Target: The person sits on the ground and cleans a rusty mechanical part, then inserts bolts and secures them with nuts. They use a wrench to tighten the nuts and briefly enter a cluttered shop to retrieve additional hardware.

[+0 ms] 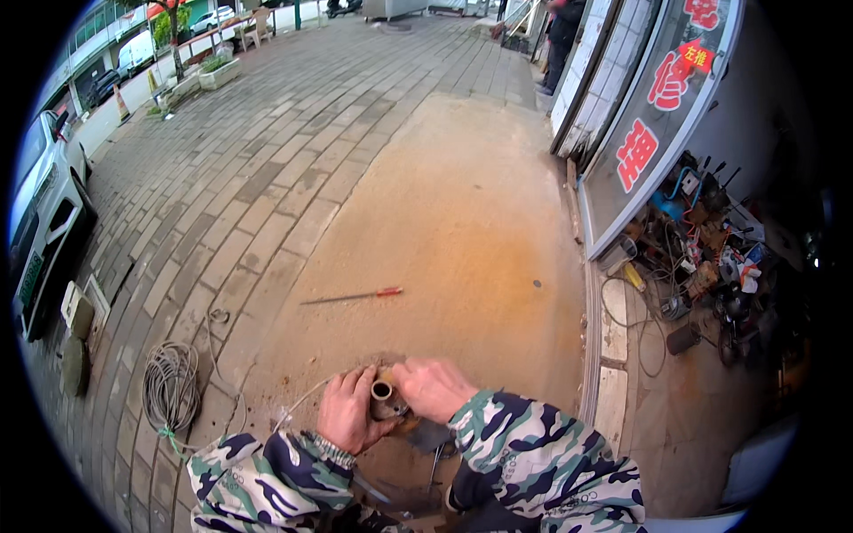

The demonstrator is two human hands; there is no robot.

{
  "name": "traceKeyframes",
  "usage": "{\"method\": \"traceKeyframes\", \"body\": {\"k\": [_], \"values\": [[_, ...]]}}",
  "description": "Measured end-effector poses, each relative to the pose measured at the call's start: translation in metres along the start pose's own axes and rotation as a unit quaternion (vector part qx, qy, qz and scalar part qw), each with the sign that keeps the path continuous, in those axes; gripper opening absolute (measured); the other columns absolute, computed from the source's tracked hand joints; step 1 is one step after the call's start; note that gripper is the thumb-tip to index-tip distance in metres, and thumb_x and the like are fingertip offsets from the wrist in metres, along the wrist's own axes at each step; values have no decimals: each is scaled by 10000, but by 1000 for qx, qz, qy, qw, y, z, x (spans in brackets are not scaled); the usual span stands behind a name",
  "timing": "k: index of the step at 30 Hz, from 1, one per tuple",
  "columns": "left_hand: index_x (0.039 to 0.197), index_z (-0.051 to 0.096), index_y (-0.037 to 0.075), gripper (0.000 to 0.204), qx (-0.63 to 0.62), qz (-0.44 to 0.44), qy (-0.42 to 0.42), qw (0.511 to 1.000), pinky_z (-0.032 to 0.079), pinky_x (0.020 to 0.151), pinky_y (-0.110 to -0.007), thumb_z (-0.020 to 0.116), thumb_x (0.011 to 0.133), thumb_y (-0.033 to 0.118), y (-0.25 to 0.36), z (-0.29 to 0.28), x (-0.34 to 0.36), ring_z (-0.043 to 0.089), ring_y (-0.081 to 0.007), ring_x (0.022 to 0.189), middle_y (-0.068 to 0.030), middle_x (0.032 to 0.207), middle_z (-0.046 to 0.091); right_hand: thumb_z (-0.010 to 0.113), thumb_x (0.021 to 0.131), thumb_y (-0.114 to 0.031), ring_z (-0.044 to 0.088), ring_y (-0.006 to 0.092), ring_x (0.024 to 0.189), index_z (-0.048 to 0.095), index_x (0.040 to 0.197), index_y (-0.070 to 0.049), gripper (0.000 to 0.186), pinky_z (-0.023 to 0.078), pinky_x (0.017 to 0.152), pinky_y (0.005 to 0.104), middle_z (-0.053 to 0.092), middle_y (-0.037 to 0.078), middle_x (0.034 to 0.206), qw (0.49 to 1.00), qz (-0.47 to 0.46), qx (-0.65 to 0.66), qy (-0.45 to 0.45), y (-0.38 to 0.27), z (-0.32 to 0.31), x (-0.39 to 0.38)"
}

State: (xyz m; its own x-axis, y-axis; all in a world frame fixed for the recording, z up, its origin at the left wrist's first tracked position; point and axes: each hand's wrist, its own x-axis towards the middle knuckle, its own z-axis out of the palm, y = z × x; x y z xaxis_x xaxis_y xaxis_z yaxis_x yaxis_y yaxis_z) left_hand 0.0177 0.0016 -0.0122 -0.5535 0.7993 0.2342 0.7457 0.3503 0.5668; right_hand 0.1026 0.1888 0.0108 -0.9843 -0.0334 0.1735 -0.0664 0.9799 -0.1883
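Low in the middle, my left hand (346, 416) curls round a small dirty metal part with a round pipe-like opening (388, 409). The opening faces up, and its rim is pale and brassy. My right hand (433, 388) is closed at the far right side of that opening, its fingertips pressed together there. What lies between those fingertips is hidden. Below the hands, a dark flat piece (428, 435) and a thin metal tool (436, 464) lie on the ground, partly covered by my sleeves. A thin cable (302, 399) runs to the left from beside my left hand.
A long screwdriver with a red handle (388, 291) lies on the concrete ahead. Left of me sits a coil of grey cable (171, 391) on the paving. A parked car (55, 200) stands farther left. Right, past a glass door (662, 107), is a heap of tools and machine parts (702, 240).
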Motion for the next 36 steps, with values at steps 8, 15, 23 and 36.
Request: {"method": "traceKeyframes", "body": {"k": [8, 15, 23, 36], "values": [[1416, 524, -25, 920, 59, -68, -87, 992, 475, 1076, -460, 936, 655, 287, 0, -12, -9, 560, -413, 1250, -230, 1384, 586, 736, 876, -136, 680, 442, 851, 658, 979, 35, 215, 544, 734, 479, 682, 257, 882, 975, 139, 171, -27, 48, -8, -35], [1215, 677, 30, 547, 46, -114, -68, 990, 552, 902, -438, 878, 718, 137, 0, -48, -22, 669, -387, 1054, -189, 1115, 691, 709, 854, -52, 655, 455, 931, 666, 988, 37, 166, 523, 807, 493, 669, 243, 953, 948, 89, 306, -20, 24, -2, -9], [1137, 678, 11, 481, 6, -100, -83, 991, 565, 835, -432, 892, 729, 149, 3, -42, -13, 696, -395, 965, -187, 1026, 692, 764, 829, -26, 677, 384, 833, 697, 1027, 45, 221, 539, 722, 433, 658, 192, 905, 955, 28, 294, -14, 21, 4, -6], [1071, 695, 13, 394, -41, -98, -111, 988, 556, 777, -429, 880, 743, 126, -6, -45, -10, 689, -408, 905, -183, 962, 684, 743, 860, -30, 652, 368, 776, 681, 1025, 27, 185, 536, 676, 426, 596, 167, 873, 976, -12, 217, -3, 17, 11, -10]]}}
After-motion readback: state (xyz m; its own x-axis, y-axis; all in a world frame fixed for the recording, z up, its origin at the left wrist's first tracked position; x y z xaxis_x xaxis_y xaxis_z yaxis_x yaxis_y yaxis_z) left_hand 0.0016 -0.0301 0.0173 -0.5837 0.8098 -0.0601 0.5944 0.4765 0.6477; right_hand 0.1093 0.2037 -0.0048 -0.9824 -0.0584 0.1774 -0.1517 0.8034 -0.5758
